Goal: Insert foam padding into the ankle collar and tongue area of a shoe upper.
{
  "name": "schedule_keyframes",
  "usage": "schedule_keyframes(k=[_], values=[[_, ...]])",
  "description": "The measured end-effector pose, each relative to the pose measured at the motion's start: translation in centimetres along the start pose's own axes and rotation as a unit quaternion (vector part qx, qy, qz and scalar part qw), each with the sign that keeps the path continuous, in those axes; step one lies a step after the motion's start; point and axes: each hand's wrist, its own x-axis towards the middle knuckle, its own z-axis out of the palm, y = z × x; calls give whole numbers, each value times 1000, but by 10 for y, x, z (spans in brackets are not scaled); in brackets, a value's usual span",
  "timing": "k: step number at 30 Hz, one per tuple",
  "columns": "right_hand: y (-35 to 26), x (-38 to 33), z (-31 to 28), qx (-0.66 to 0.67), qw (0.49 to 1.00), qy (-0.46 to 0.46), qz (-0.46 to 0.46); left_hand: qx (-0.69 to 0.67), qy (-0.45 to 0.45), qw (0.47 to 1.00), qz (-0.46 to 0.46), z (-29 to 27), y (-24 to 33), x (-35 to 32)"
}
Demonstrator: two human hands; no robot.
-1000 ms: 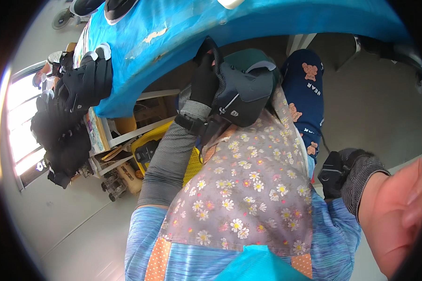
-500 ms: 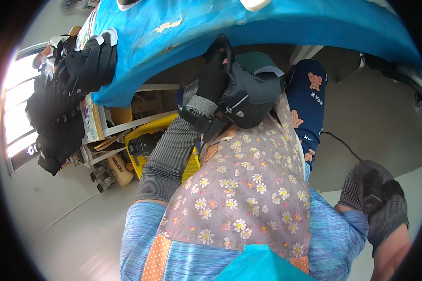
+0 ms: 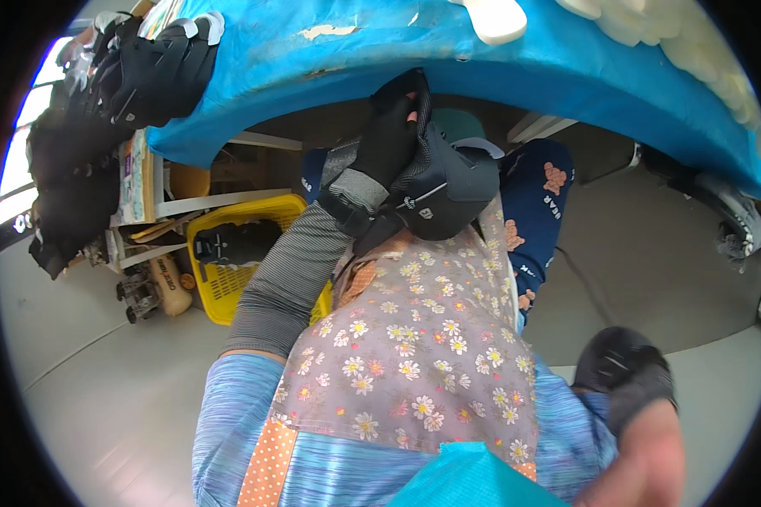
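Note:
My left hand (image 3: 384,150), in a black glove with bare fingertips, is closed on a black shoe upper (image 3: 452,198) over my lap. The upper has a short pale stripe and a small light emblem on its side. Beside its far end shows a teal piece with a pale edge (image 3: 460,128), partly covered. My right arm is bent at the lower right, its elbow in a dark sleeve. The bare skin of my right hand (image 3: 647,465) runs off the lower edge, blurred; its fingers cannot be made out.
A table with a blue cover (image 3: 304,68) curves across the front. Several black shoe uppers (image 3: 165,72) hang at its left end. A white piece (image 3: 495,19) and several cream pieces (image 3: 693,42) lie on top. Below at left is a yellow basket (image 3: 216,291) holding dark pieces.
My right hand has moved down and inward toward the lower edge. My left hand still grips the shoe upper. The view has shifted, so more of the table top and basket shows.

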Motion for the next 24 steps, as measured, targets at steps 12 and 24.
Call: schedule_keyframes(k=[12,24], values=[[-195,-283,75,453,110,-276,841,-9,-3,999,-48,5,18,-3],[-160,-265,123,542,-34,-70,837,56,42,991,114,27,-6,-2]])
